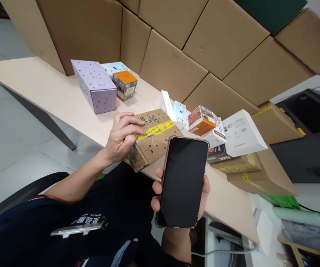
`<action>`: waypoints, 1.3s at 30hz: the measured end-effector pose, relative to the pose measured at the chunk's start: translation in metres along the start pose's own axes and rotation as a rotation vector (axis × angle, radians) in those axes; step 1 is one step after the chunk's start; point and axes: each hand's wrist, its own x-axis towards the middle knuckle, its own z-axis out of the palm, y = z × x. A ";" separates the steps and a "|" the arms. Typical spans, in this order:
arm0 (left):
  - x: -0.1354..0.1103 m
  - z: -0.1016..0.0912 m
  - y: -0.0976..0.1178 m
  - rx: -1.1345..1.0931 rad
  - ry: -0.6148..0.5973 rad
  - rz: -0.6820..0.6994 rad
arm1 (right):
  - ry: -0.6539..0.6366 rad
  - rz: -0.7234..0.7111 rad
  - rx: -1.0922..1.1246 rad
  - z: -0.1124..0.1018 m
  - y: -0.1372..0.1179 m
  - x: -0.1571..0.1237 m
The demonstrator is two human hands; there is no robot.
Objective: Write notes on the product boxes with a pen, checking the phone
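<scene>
My right hand (pixel 176 202) grips a dark-screened phone (pixel 182 181) upright in front of my chest, fingers wrapped round both its edges. My left hand (pixel 122 137) rests on a brown cardboard parcel (pixel 156 142) with yellow tape and handwriting. Its fingers curl over the parcel's top and left side. The parcel sits at the near edge of a beige table (pixel 51 92).
On the table stand a lilac box (pixel 97 87), two orange boxes (pixel 125 85) (pixel 201 120), small white boxes (pixel 242 133) and a stack of taped cartons (pixel 260 174). Large cardboard boxes (pixel 176 48) form a wall behind. A chair arm (pixel 23 194) is at my left.
</scene>
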 end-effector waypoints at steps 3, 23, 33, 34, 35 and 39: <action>0.000 0.000 0.000 0.021 -0.015 -0.018 | 0.003 0.009 -0.014 0.003 0.001 0.005; 0.000 -0.002 0.002 0.000 -0.014 0.005 | 0.136 -0.052 -0.087 0.014 0.006 0.026; -0.001 -0.003 0.002 0.010 -0.029 -0.016 | 0.044 0.068 0.068 0.000 0.006 0.031; -0.001 -0.003 0.002 0.005 -0.024 -0.007 | 0.042 0.084 0.063 0.000 0.005 0.032; -0.001 -0.003 0.002 0.003 -0.023 -0.002 | 0.046 0.083 0.055 0.000 0.005 0.032; -0.001 -0.003 0.002 0.025 -0.039 -0.032 | 0.093 0.015 -0.001 0.001 0.002 0.028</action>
